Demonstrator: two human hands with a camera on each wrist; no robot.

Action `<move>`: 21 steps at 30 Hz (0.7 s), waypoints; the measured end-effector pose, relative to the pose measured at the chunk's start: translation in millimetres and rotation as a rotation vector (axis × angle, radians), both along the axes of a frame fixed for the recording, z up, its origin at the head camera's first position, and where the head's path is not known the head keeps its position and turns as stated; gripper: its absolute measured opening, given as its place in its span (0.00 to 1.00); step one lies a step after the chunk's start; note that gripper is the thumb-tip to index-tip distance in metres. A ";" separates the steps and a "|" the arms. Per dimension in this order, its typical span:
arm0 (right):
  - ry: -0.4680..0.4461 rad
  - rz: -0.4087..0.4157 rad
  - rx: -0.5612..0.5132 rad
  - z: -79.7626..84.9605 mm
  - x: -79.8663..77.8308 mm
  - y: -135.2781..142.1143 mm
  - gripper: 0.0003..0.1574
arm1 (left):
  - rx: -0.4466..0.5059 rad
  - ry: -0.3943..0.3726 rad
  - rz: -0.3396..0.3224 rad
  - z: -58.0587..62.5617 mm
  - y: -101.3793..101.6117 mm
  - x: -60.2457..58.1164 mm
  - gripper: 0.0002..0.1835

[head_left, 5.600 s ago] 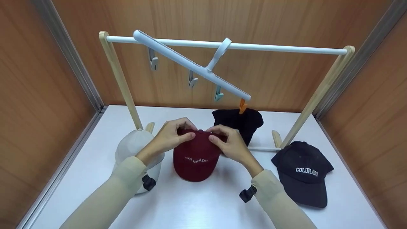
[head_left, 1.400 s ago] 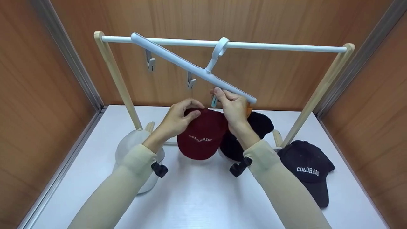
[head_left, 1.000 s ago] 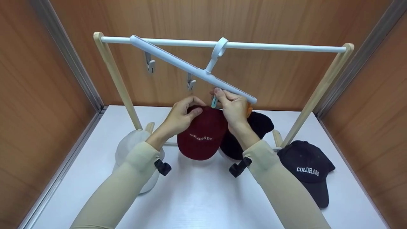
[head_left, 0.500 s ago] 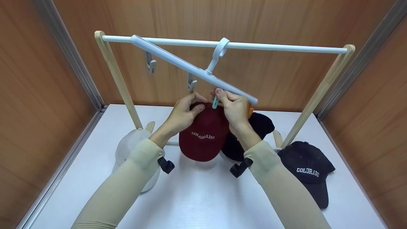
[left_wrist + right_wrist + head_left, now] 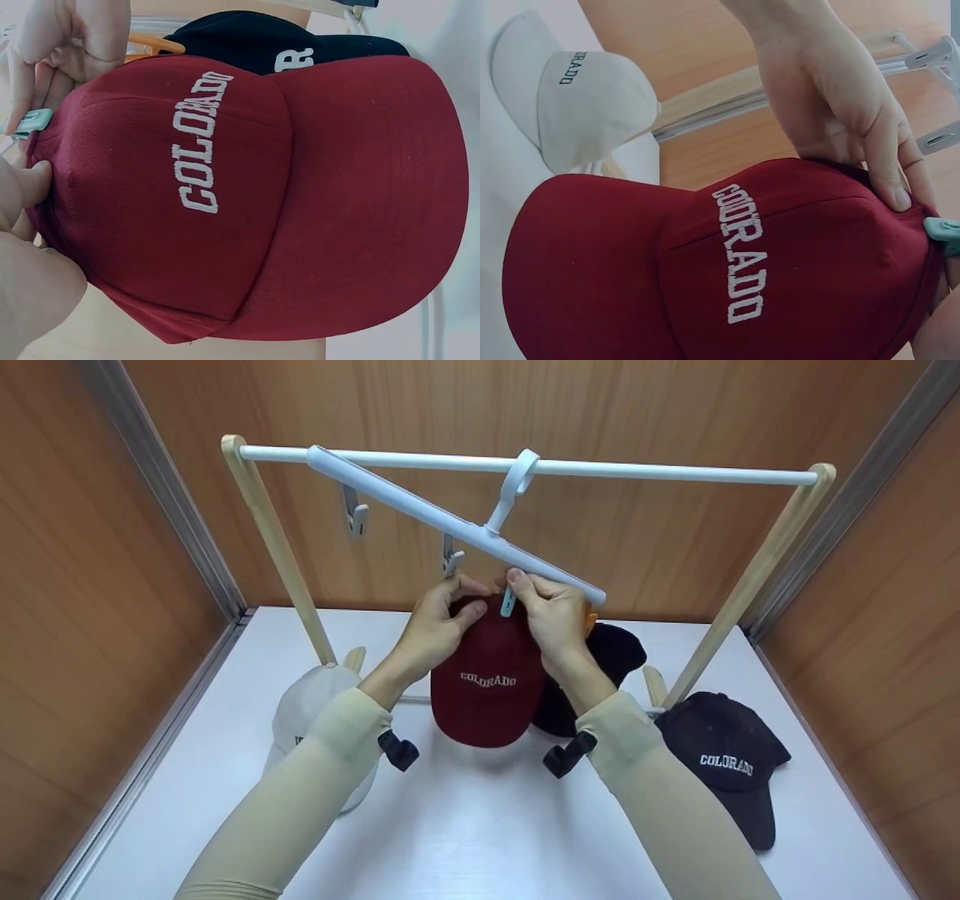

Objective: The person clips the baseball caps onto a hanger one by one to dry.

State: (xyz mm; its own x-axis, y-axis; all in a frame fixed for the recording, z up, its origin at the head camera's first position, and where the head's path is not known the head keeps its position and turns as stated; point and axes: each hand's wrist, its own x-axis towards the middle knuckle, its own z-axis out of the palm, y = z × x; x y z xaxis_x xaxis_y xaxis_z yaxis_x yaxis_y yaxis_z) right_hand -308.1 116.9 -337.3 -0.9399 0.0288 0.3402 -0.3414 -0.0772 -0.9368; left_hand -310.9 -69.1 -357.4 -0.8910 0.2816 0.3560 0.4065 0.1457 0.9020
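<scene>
A dark red baseball cap (image 5: 487,682) with white COLORADO lettering hangs brim down below the sloping white hanger (image 5: 420,506). My left hand (image 5: 435,622) pinches the cap's crown between thumb and fingers. The right hand (image 5: 551,619) grips the teal clip (image 5: 508,601) under the hanger's lower arm. In the left wrist view the teal clip (image 5: 31,121) sits at the crown's top edge; whether it bites the cloth I cannot tell. Behind the red cap, a black cap (image 5: 615,652) hangs from an orange clip (image 5: 591,619), partly hidden by my right hand.
Two grey clips, the outer one (image 5: 356,514) and the inner one (image 5: 451,556), dangle from the hanger. The hanger hooks over a white rail (image 5: 660,471) on wooden legs. A pale grey cap (image 5: 307,705) stands left on the white table (image 5: 465,840); a navy cap (image 5: 724,765) lies right.
Both hands held the red cap on the table earlier. The cap has since risen to the hanger, its top now at the teal clip. My right hand has moved from cap to clip.
</scene>
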 end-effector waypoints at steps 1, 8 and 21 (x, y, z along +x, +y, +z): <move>0.006 -0.007 0.004 -0.3 -0.3 0.1 0.15 | 0.007 -0.003 -0.004 -0.2 0.6 -0.2 0.10; 0.050 -0.022 0.011 -2.0 -2.4 0.7 0.14 | 0.038 -0.014 -0.009 -0.5 2.9 -0.1 0.09; 0.070 -0.038 0.047 -6.6 -5.2 4.3 0.14 | 0.029 -0.019 -0.009 -3.3 4.9 -1.0 0.10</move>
State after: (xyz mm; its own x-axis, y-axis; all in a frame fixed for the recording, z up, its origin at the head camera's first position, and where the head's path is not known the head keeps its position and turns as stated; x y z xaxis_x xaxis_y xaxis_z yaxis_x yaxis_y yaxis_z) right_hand -313.3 121.2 -343.9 -0.9125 0.0466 0.4065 -0.4077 -0.0190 -0.9129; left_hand -311.8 -64.2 -360.7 -0.8951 0.2796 0.3473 0.3906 0.1159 0.9133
